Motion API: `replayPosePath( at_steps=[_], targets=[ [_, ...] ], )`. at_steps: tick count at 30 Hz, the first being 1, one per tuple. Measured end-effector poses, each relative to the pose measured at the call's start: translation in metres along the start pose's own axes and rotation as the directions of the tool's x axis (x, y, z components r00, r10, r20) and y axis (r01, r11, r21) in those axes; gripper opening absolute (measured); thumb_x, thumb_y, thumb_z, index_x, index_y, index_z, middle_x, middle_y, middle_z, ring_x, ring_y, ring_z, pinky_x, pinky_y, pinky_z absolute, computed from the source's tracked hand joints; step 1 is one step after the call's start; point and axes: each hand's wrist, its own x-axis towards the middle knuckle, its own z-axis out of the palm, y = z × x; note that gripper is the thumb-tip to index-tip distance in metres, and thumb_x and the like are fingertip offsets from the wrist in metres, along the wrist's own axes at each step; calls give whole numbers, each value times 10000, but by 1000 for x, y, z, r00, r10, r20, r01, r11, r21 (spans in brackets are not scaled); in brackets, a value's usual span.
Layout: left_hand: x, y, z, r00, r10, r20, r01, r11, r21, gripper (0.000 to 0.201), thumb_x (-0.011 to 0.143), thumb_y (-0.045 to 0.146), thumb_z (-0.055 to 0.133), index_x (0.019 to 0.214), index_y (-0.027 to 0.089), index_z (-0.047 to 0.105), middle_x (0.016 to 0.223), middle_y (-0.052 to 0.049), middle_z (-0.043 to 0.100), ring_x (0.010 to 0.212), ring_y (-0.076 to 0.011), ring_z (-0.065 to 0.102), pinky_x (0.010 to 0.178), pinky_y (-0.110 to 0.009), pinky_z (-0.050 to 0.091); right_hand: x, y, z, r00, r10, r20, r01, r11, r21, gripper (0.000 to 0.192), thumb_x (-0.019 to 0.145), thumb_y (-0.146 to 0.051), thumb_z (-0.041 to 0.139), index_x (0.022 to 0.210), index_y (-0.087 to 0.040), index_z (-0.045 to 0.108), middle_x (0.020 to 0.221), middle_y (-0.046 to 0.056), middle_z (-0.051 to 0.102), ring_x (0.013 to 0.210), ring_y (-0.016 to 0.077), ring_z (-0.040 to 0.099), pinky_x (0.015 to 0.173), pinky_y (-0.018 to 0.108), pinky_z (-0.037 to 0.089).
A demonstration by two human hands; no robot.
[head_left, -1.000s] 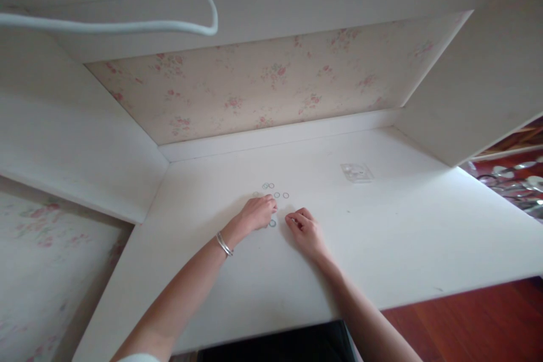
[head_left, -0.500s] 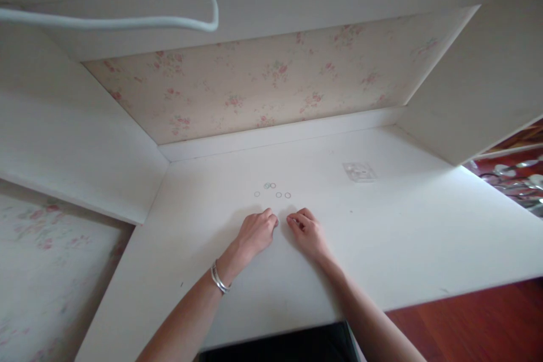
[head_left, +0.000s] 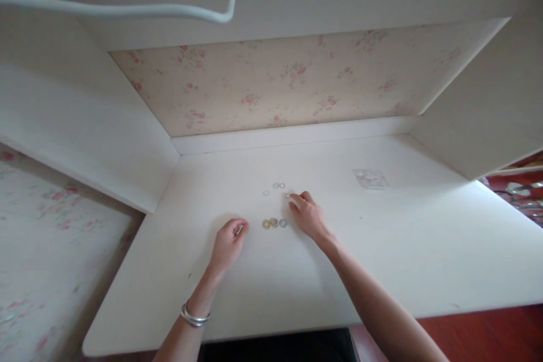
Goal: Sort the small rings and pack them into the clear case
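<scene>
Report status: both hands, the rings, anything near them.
Left hand curled on white desk, apart from the rings. Right hand fingertips at far rings. Row of three rings between hands. Clear packet off right.

A white desk (head_left: 382, 249) carries a row of three small rings (head_left: 274, 223) near its middle, a looser scatter of rings (head_left: 275, 187) just beyond (farther back), and a clear plastic packet (head_left: 370, 178) well apart to the right

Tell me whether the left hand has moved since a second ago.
Yes. The left hand has pulled back toward the person and to the left, away from the far rings. It now lies left of a row of three rings, fingers curled.
</scene>
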Motion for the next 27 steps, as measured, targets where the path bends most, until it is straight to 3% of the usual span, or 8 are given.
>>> replayPosePath(
  at_steps=[4, 7, 12, 21, 27],
  targets=[
    [-4, -14, -1, 995, -103, 4, 103, 990, -100, 346, 836, 469, 491, 907, 168, 645, 613, 19, 563, 563, -129, 516, 546, -226, 402, 17, -3, 1, 995, 6, 102, 6, 994, -113, 232, 899, -311, 452, 998, -262, 656, 976, 66, 584, 684, 142, 543, 586, 244, 340],
    [-2, -13, 0, 995, -100, 25, 102, 981, -165, 340, 821, 464, 509, 890, 162, 651, 637, 10, 587, 580, -130, 527, 558, -222, 409, 19, -7, 2, 989, 14, 146, 11, 985, -171, 281, 924, -311, 401, 898, -228, 669, 965, 65, 587, 687, 136, 539, 593, 240, 326],
    [-1, -14, 2, 996, -78, 36, 84, 971, -225, 323, 812, 455, 524, 876, 167, 654, 711, -8, 630, 625, -135, 550, 605, -227, 426, 16, -9, 2, 979, 35, 198, 11, 974, -227, 300, 938, -276, 359, 903, -197, 646, 990, 77, 584, 697, 134, 544, 607, 241, 327],
    [-2, -14, -1, 991, -110, 72, 126, 951, -284, 337, 806, 464, 529, 882, 161, 656, 633, 15, 554, 581, -125, 495, 569, -218, 393, -15, -13, -6, 988, -131, 86, 129, 991, 34, 262, 938, -293, 375, 918, -216, 625, 889, 36, 553, 739, 127, 564, 681, 235, 416],
    [-2, -11, -2, 992, -104, 73, 121, 952, -282, 320, 801, 438, 526, 865, 157, 666, 629, 8, 553, 581, -126, 485, 556, -214, 385, -37, -24, -10, 980, -166, 107, 160, 985, 57, 272, 948, -300, 361, 945, -218, 621, 894, 45, 558, 735, 133, 575, 684, 246, 445]
  ],
)
